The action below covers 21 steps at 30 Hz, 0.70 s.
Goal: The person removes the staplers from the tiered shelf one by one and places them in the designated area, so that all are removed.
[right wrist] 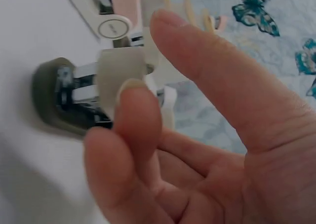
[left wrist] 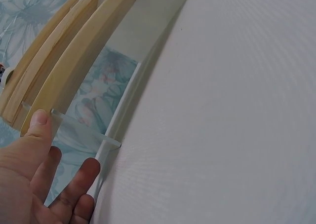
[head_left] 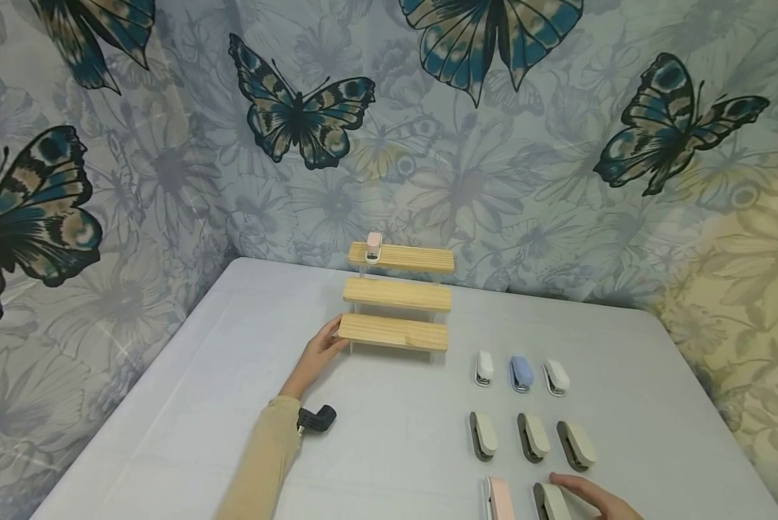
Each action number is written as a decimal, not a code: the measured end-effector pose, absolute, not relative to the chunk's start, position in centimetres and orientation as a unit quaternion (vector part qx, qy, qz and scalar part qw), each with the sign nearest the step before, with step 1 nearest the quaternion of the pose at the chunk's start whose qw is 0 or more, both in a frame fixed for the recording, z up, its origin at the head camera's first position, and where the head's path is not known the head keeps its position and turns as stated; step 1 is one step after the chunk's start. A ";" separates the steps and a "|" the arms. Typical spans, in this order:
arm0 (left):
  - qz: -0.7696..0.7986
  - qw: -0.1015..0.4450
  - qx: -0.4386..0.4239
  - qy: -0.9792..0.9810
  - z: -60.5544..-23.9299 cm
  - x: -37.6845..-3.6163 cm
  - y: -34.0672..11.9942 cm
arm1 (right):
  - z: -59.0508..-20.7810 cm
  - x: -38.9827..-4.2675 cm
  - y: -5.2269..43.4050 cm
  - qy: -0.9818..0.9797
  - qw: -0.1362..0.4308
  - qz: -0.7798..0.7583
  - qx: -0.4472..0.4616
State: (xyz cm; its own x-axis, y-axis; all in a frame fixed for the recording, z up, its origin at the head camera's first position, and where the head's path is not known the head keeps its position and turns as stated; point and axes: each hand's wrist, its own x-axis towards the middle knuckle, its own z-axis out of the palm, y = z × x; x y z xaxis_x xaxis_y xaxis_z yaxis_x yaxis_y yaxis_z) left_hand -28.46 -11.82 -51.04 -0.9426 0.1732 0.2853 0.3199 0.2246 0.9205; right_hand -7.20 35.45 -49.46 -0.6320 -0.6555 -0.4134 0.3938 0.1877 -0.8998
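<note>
My left hand (head_left: pixel 319 355) holds the left end of the lowest board of a three-tier wooden display rack (head_left: pixel 394 332). In the left wrist view its thumb (left wrist: pixel 39 125) lies against the board's edge, the lower fingers loose beneath; the index finger is hidden. A small pink stapler (head_left: pixel 373 247) stands on the top tier's left end. At the bottom right, my right hand (head_left: pixel 599 500) is beside a pale stapler with a dark base (head_left: pixel 553 503). The right wrist view has thumb and fingers apart, fingertips in front of that stapler (right wrist: pixel 118 71); contact is unclear.
Left of that stapler lies a pink stapler (head_left: pixel 500 500). Further up sit several pale staplers with dark bases (head_left: pixel 534 437), then two white staplers (head_left: pixel 484 367) with a blue stapler (head_left: pixel 521 372) between them. The white table (head_left: pixel 232 325) meets butterfly-patterned cloth walls (head_left: pixel 525 238).
</note>
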 end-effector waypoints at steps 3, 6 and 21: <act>-0.602 0.062 -0.156 -0.780 -51.0 -28.5 -11.8 | -47.7 -7.2 34.4 0.635 0.425 -0.644 -0.038; -0.600 0.062 -0.153 -0.783 -50.9 -28.4 -11.9 | -45.5 -7.5 33.1 0.642 0.416 -0.644 -0.026; -0.605 0.054 -0.151 -0.780 -50.9 -28.5 -11.8 | -40.4 -11.7 30.8 0.768 0.194 -0.598 -0.123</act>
State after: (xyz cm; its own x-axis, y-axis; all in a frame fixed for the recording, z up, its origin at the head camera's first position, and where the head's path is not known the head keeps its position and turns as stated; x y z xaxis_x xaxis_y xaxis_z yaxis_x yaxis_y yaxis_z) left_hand -28.53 -11.83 -50.89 -0.9483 0.1701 0.2678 0.3016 0.2213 0.9274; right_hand -11.66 30.75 -40.44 -0.8944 -0.4209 -0.1515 0.0441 0.2540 -0.9662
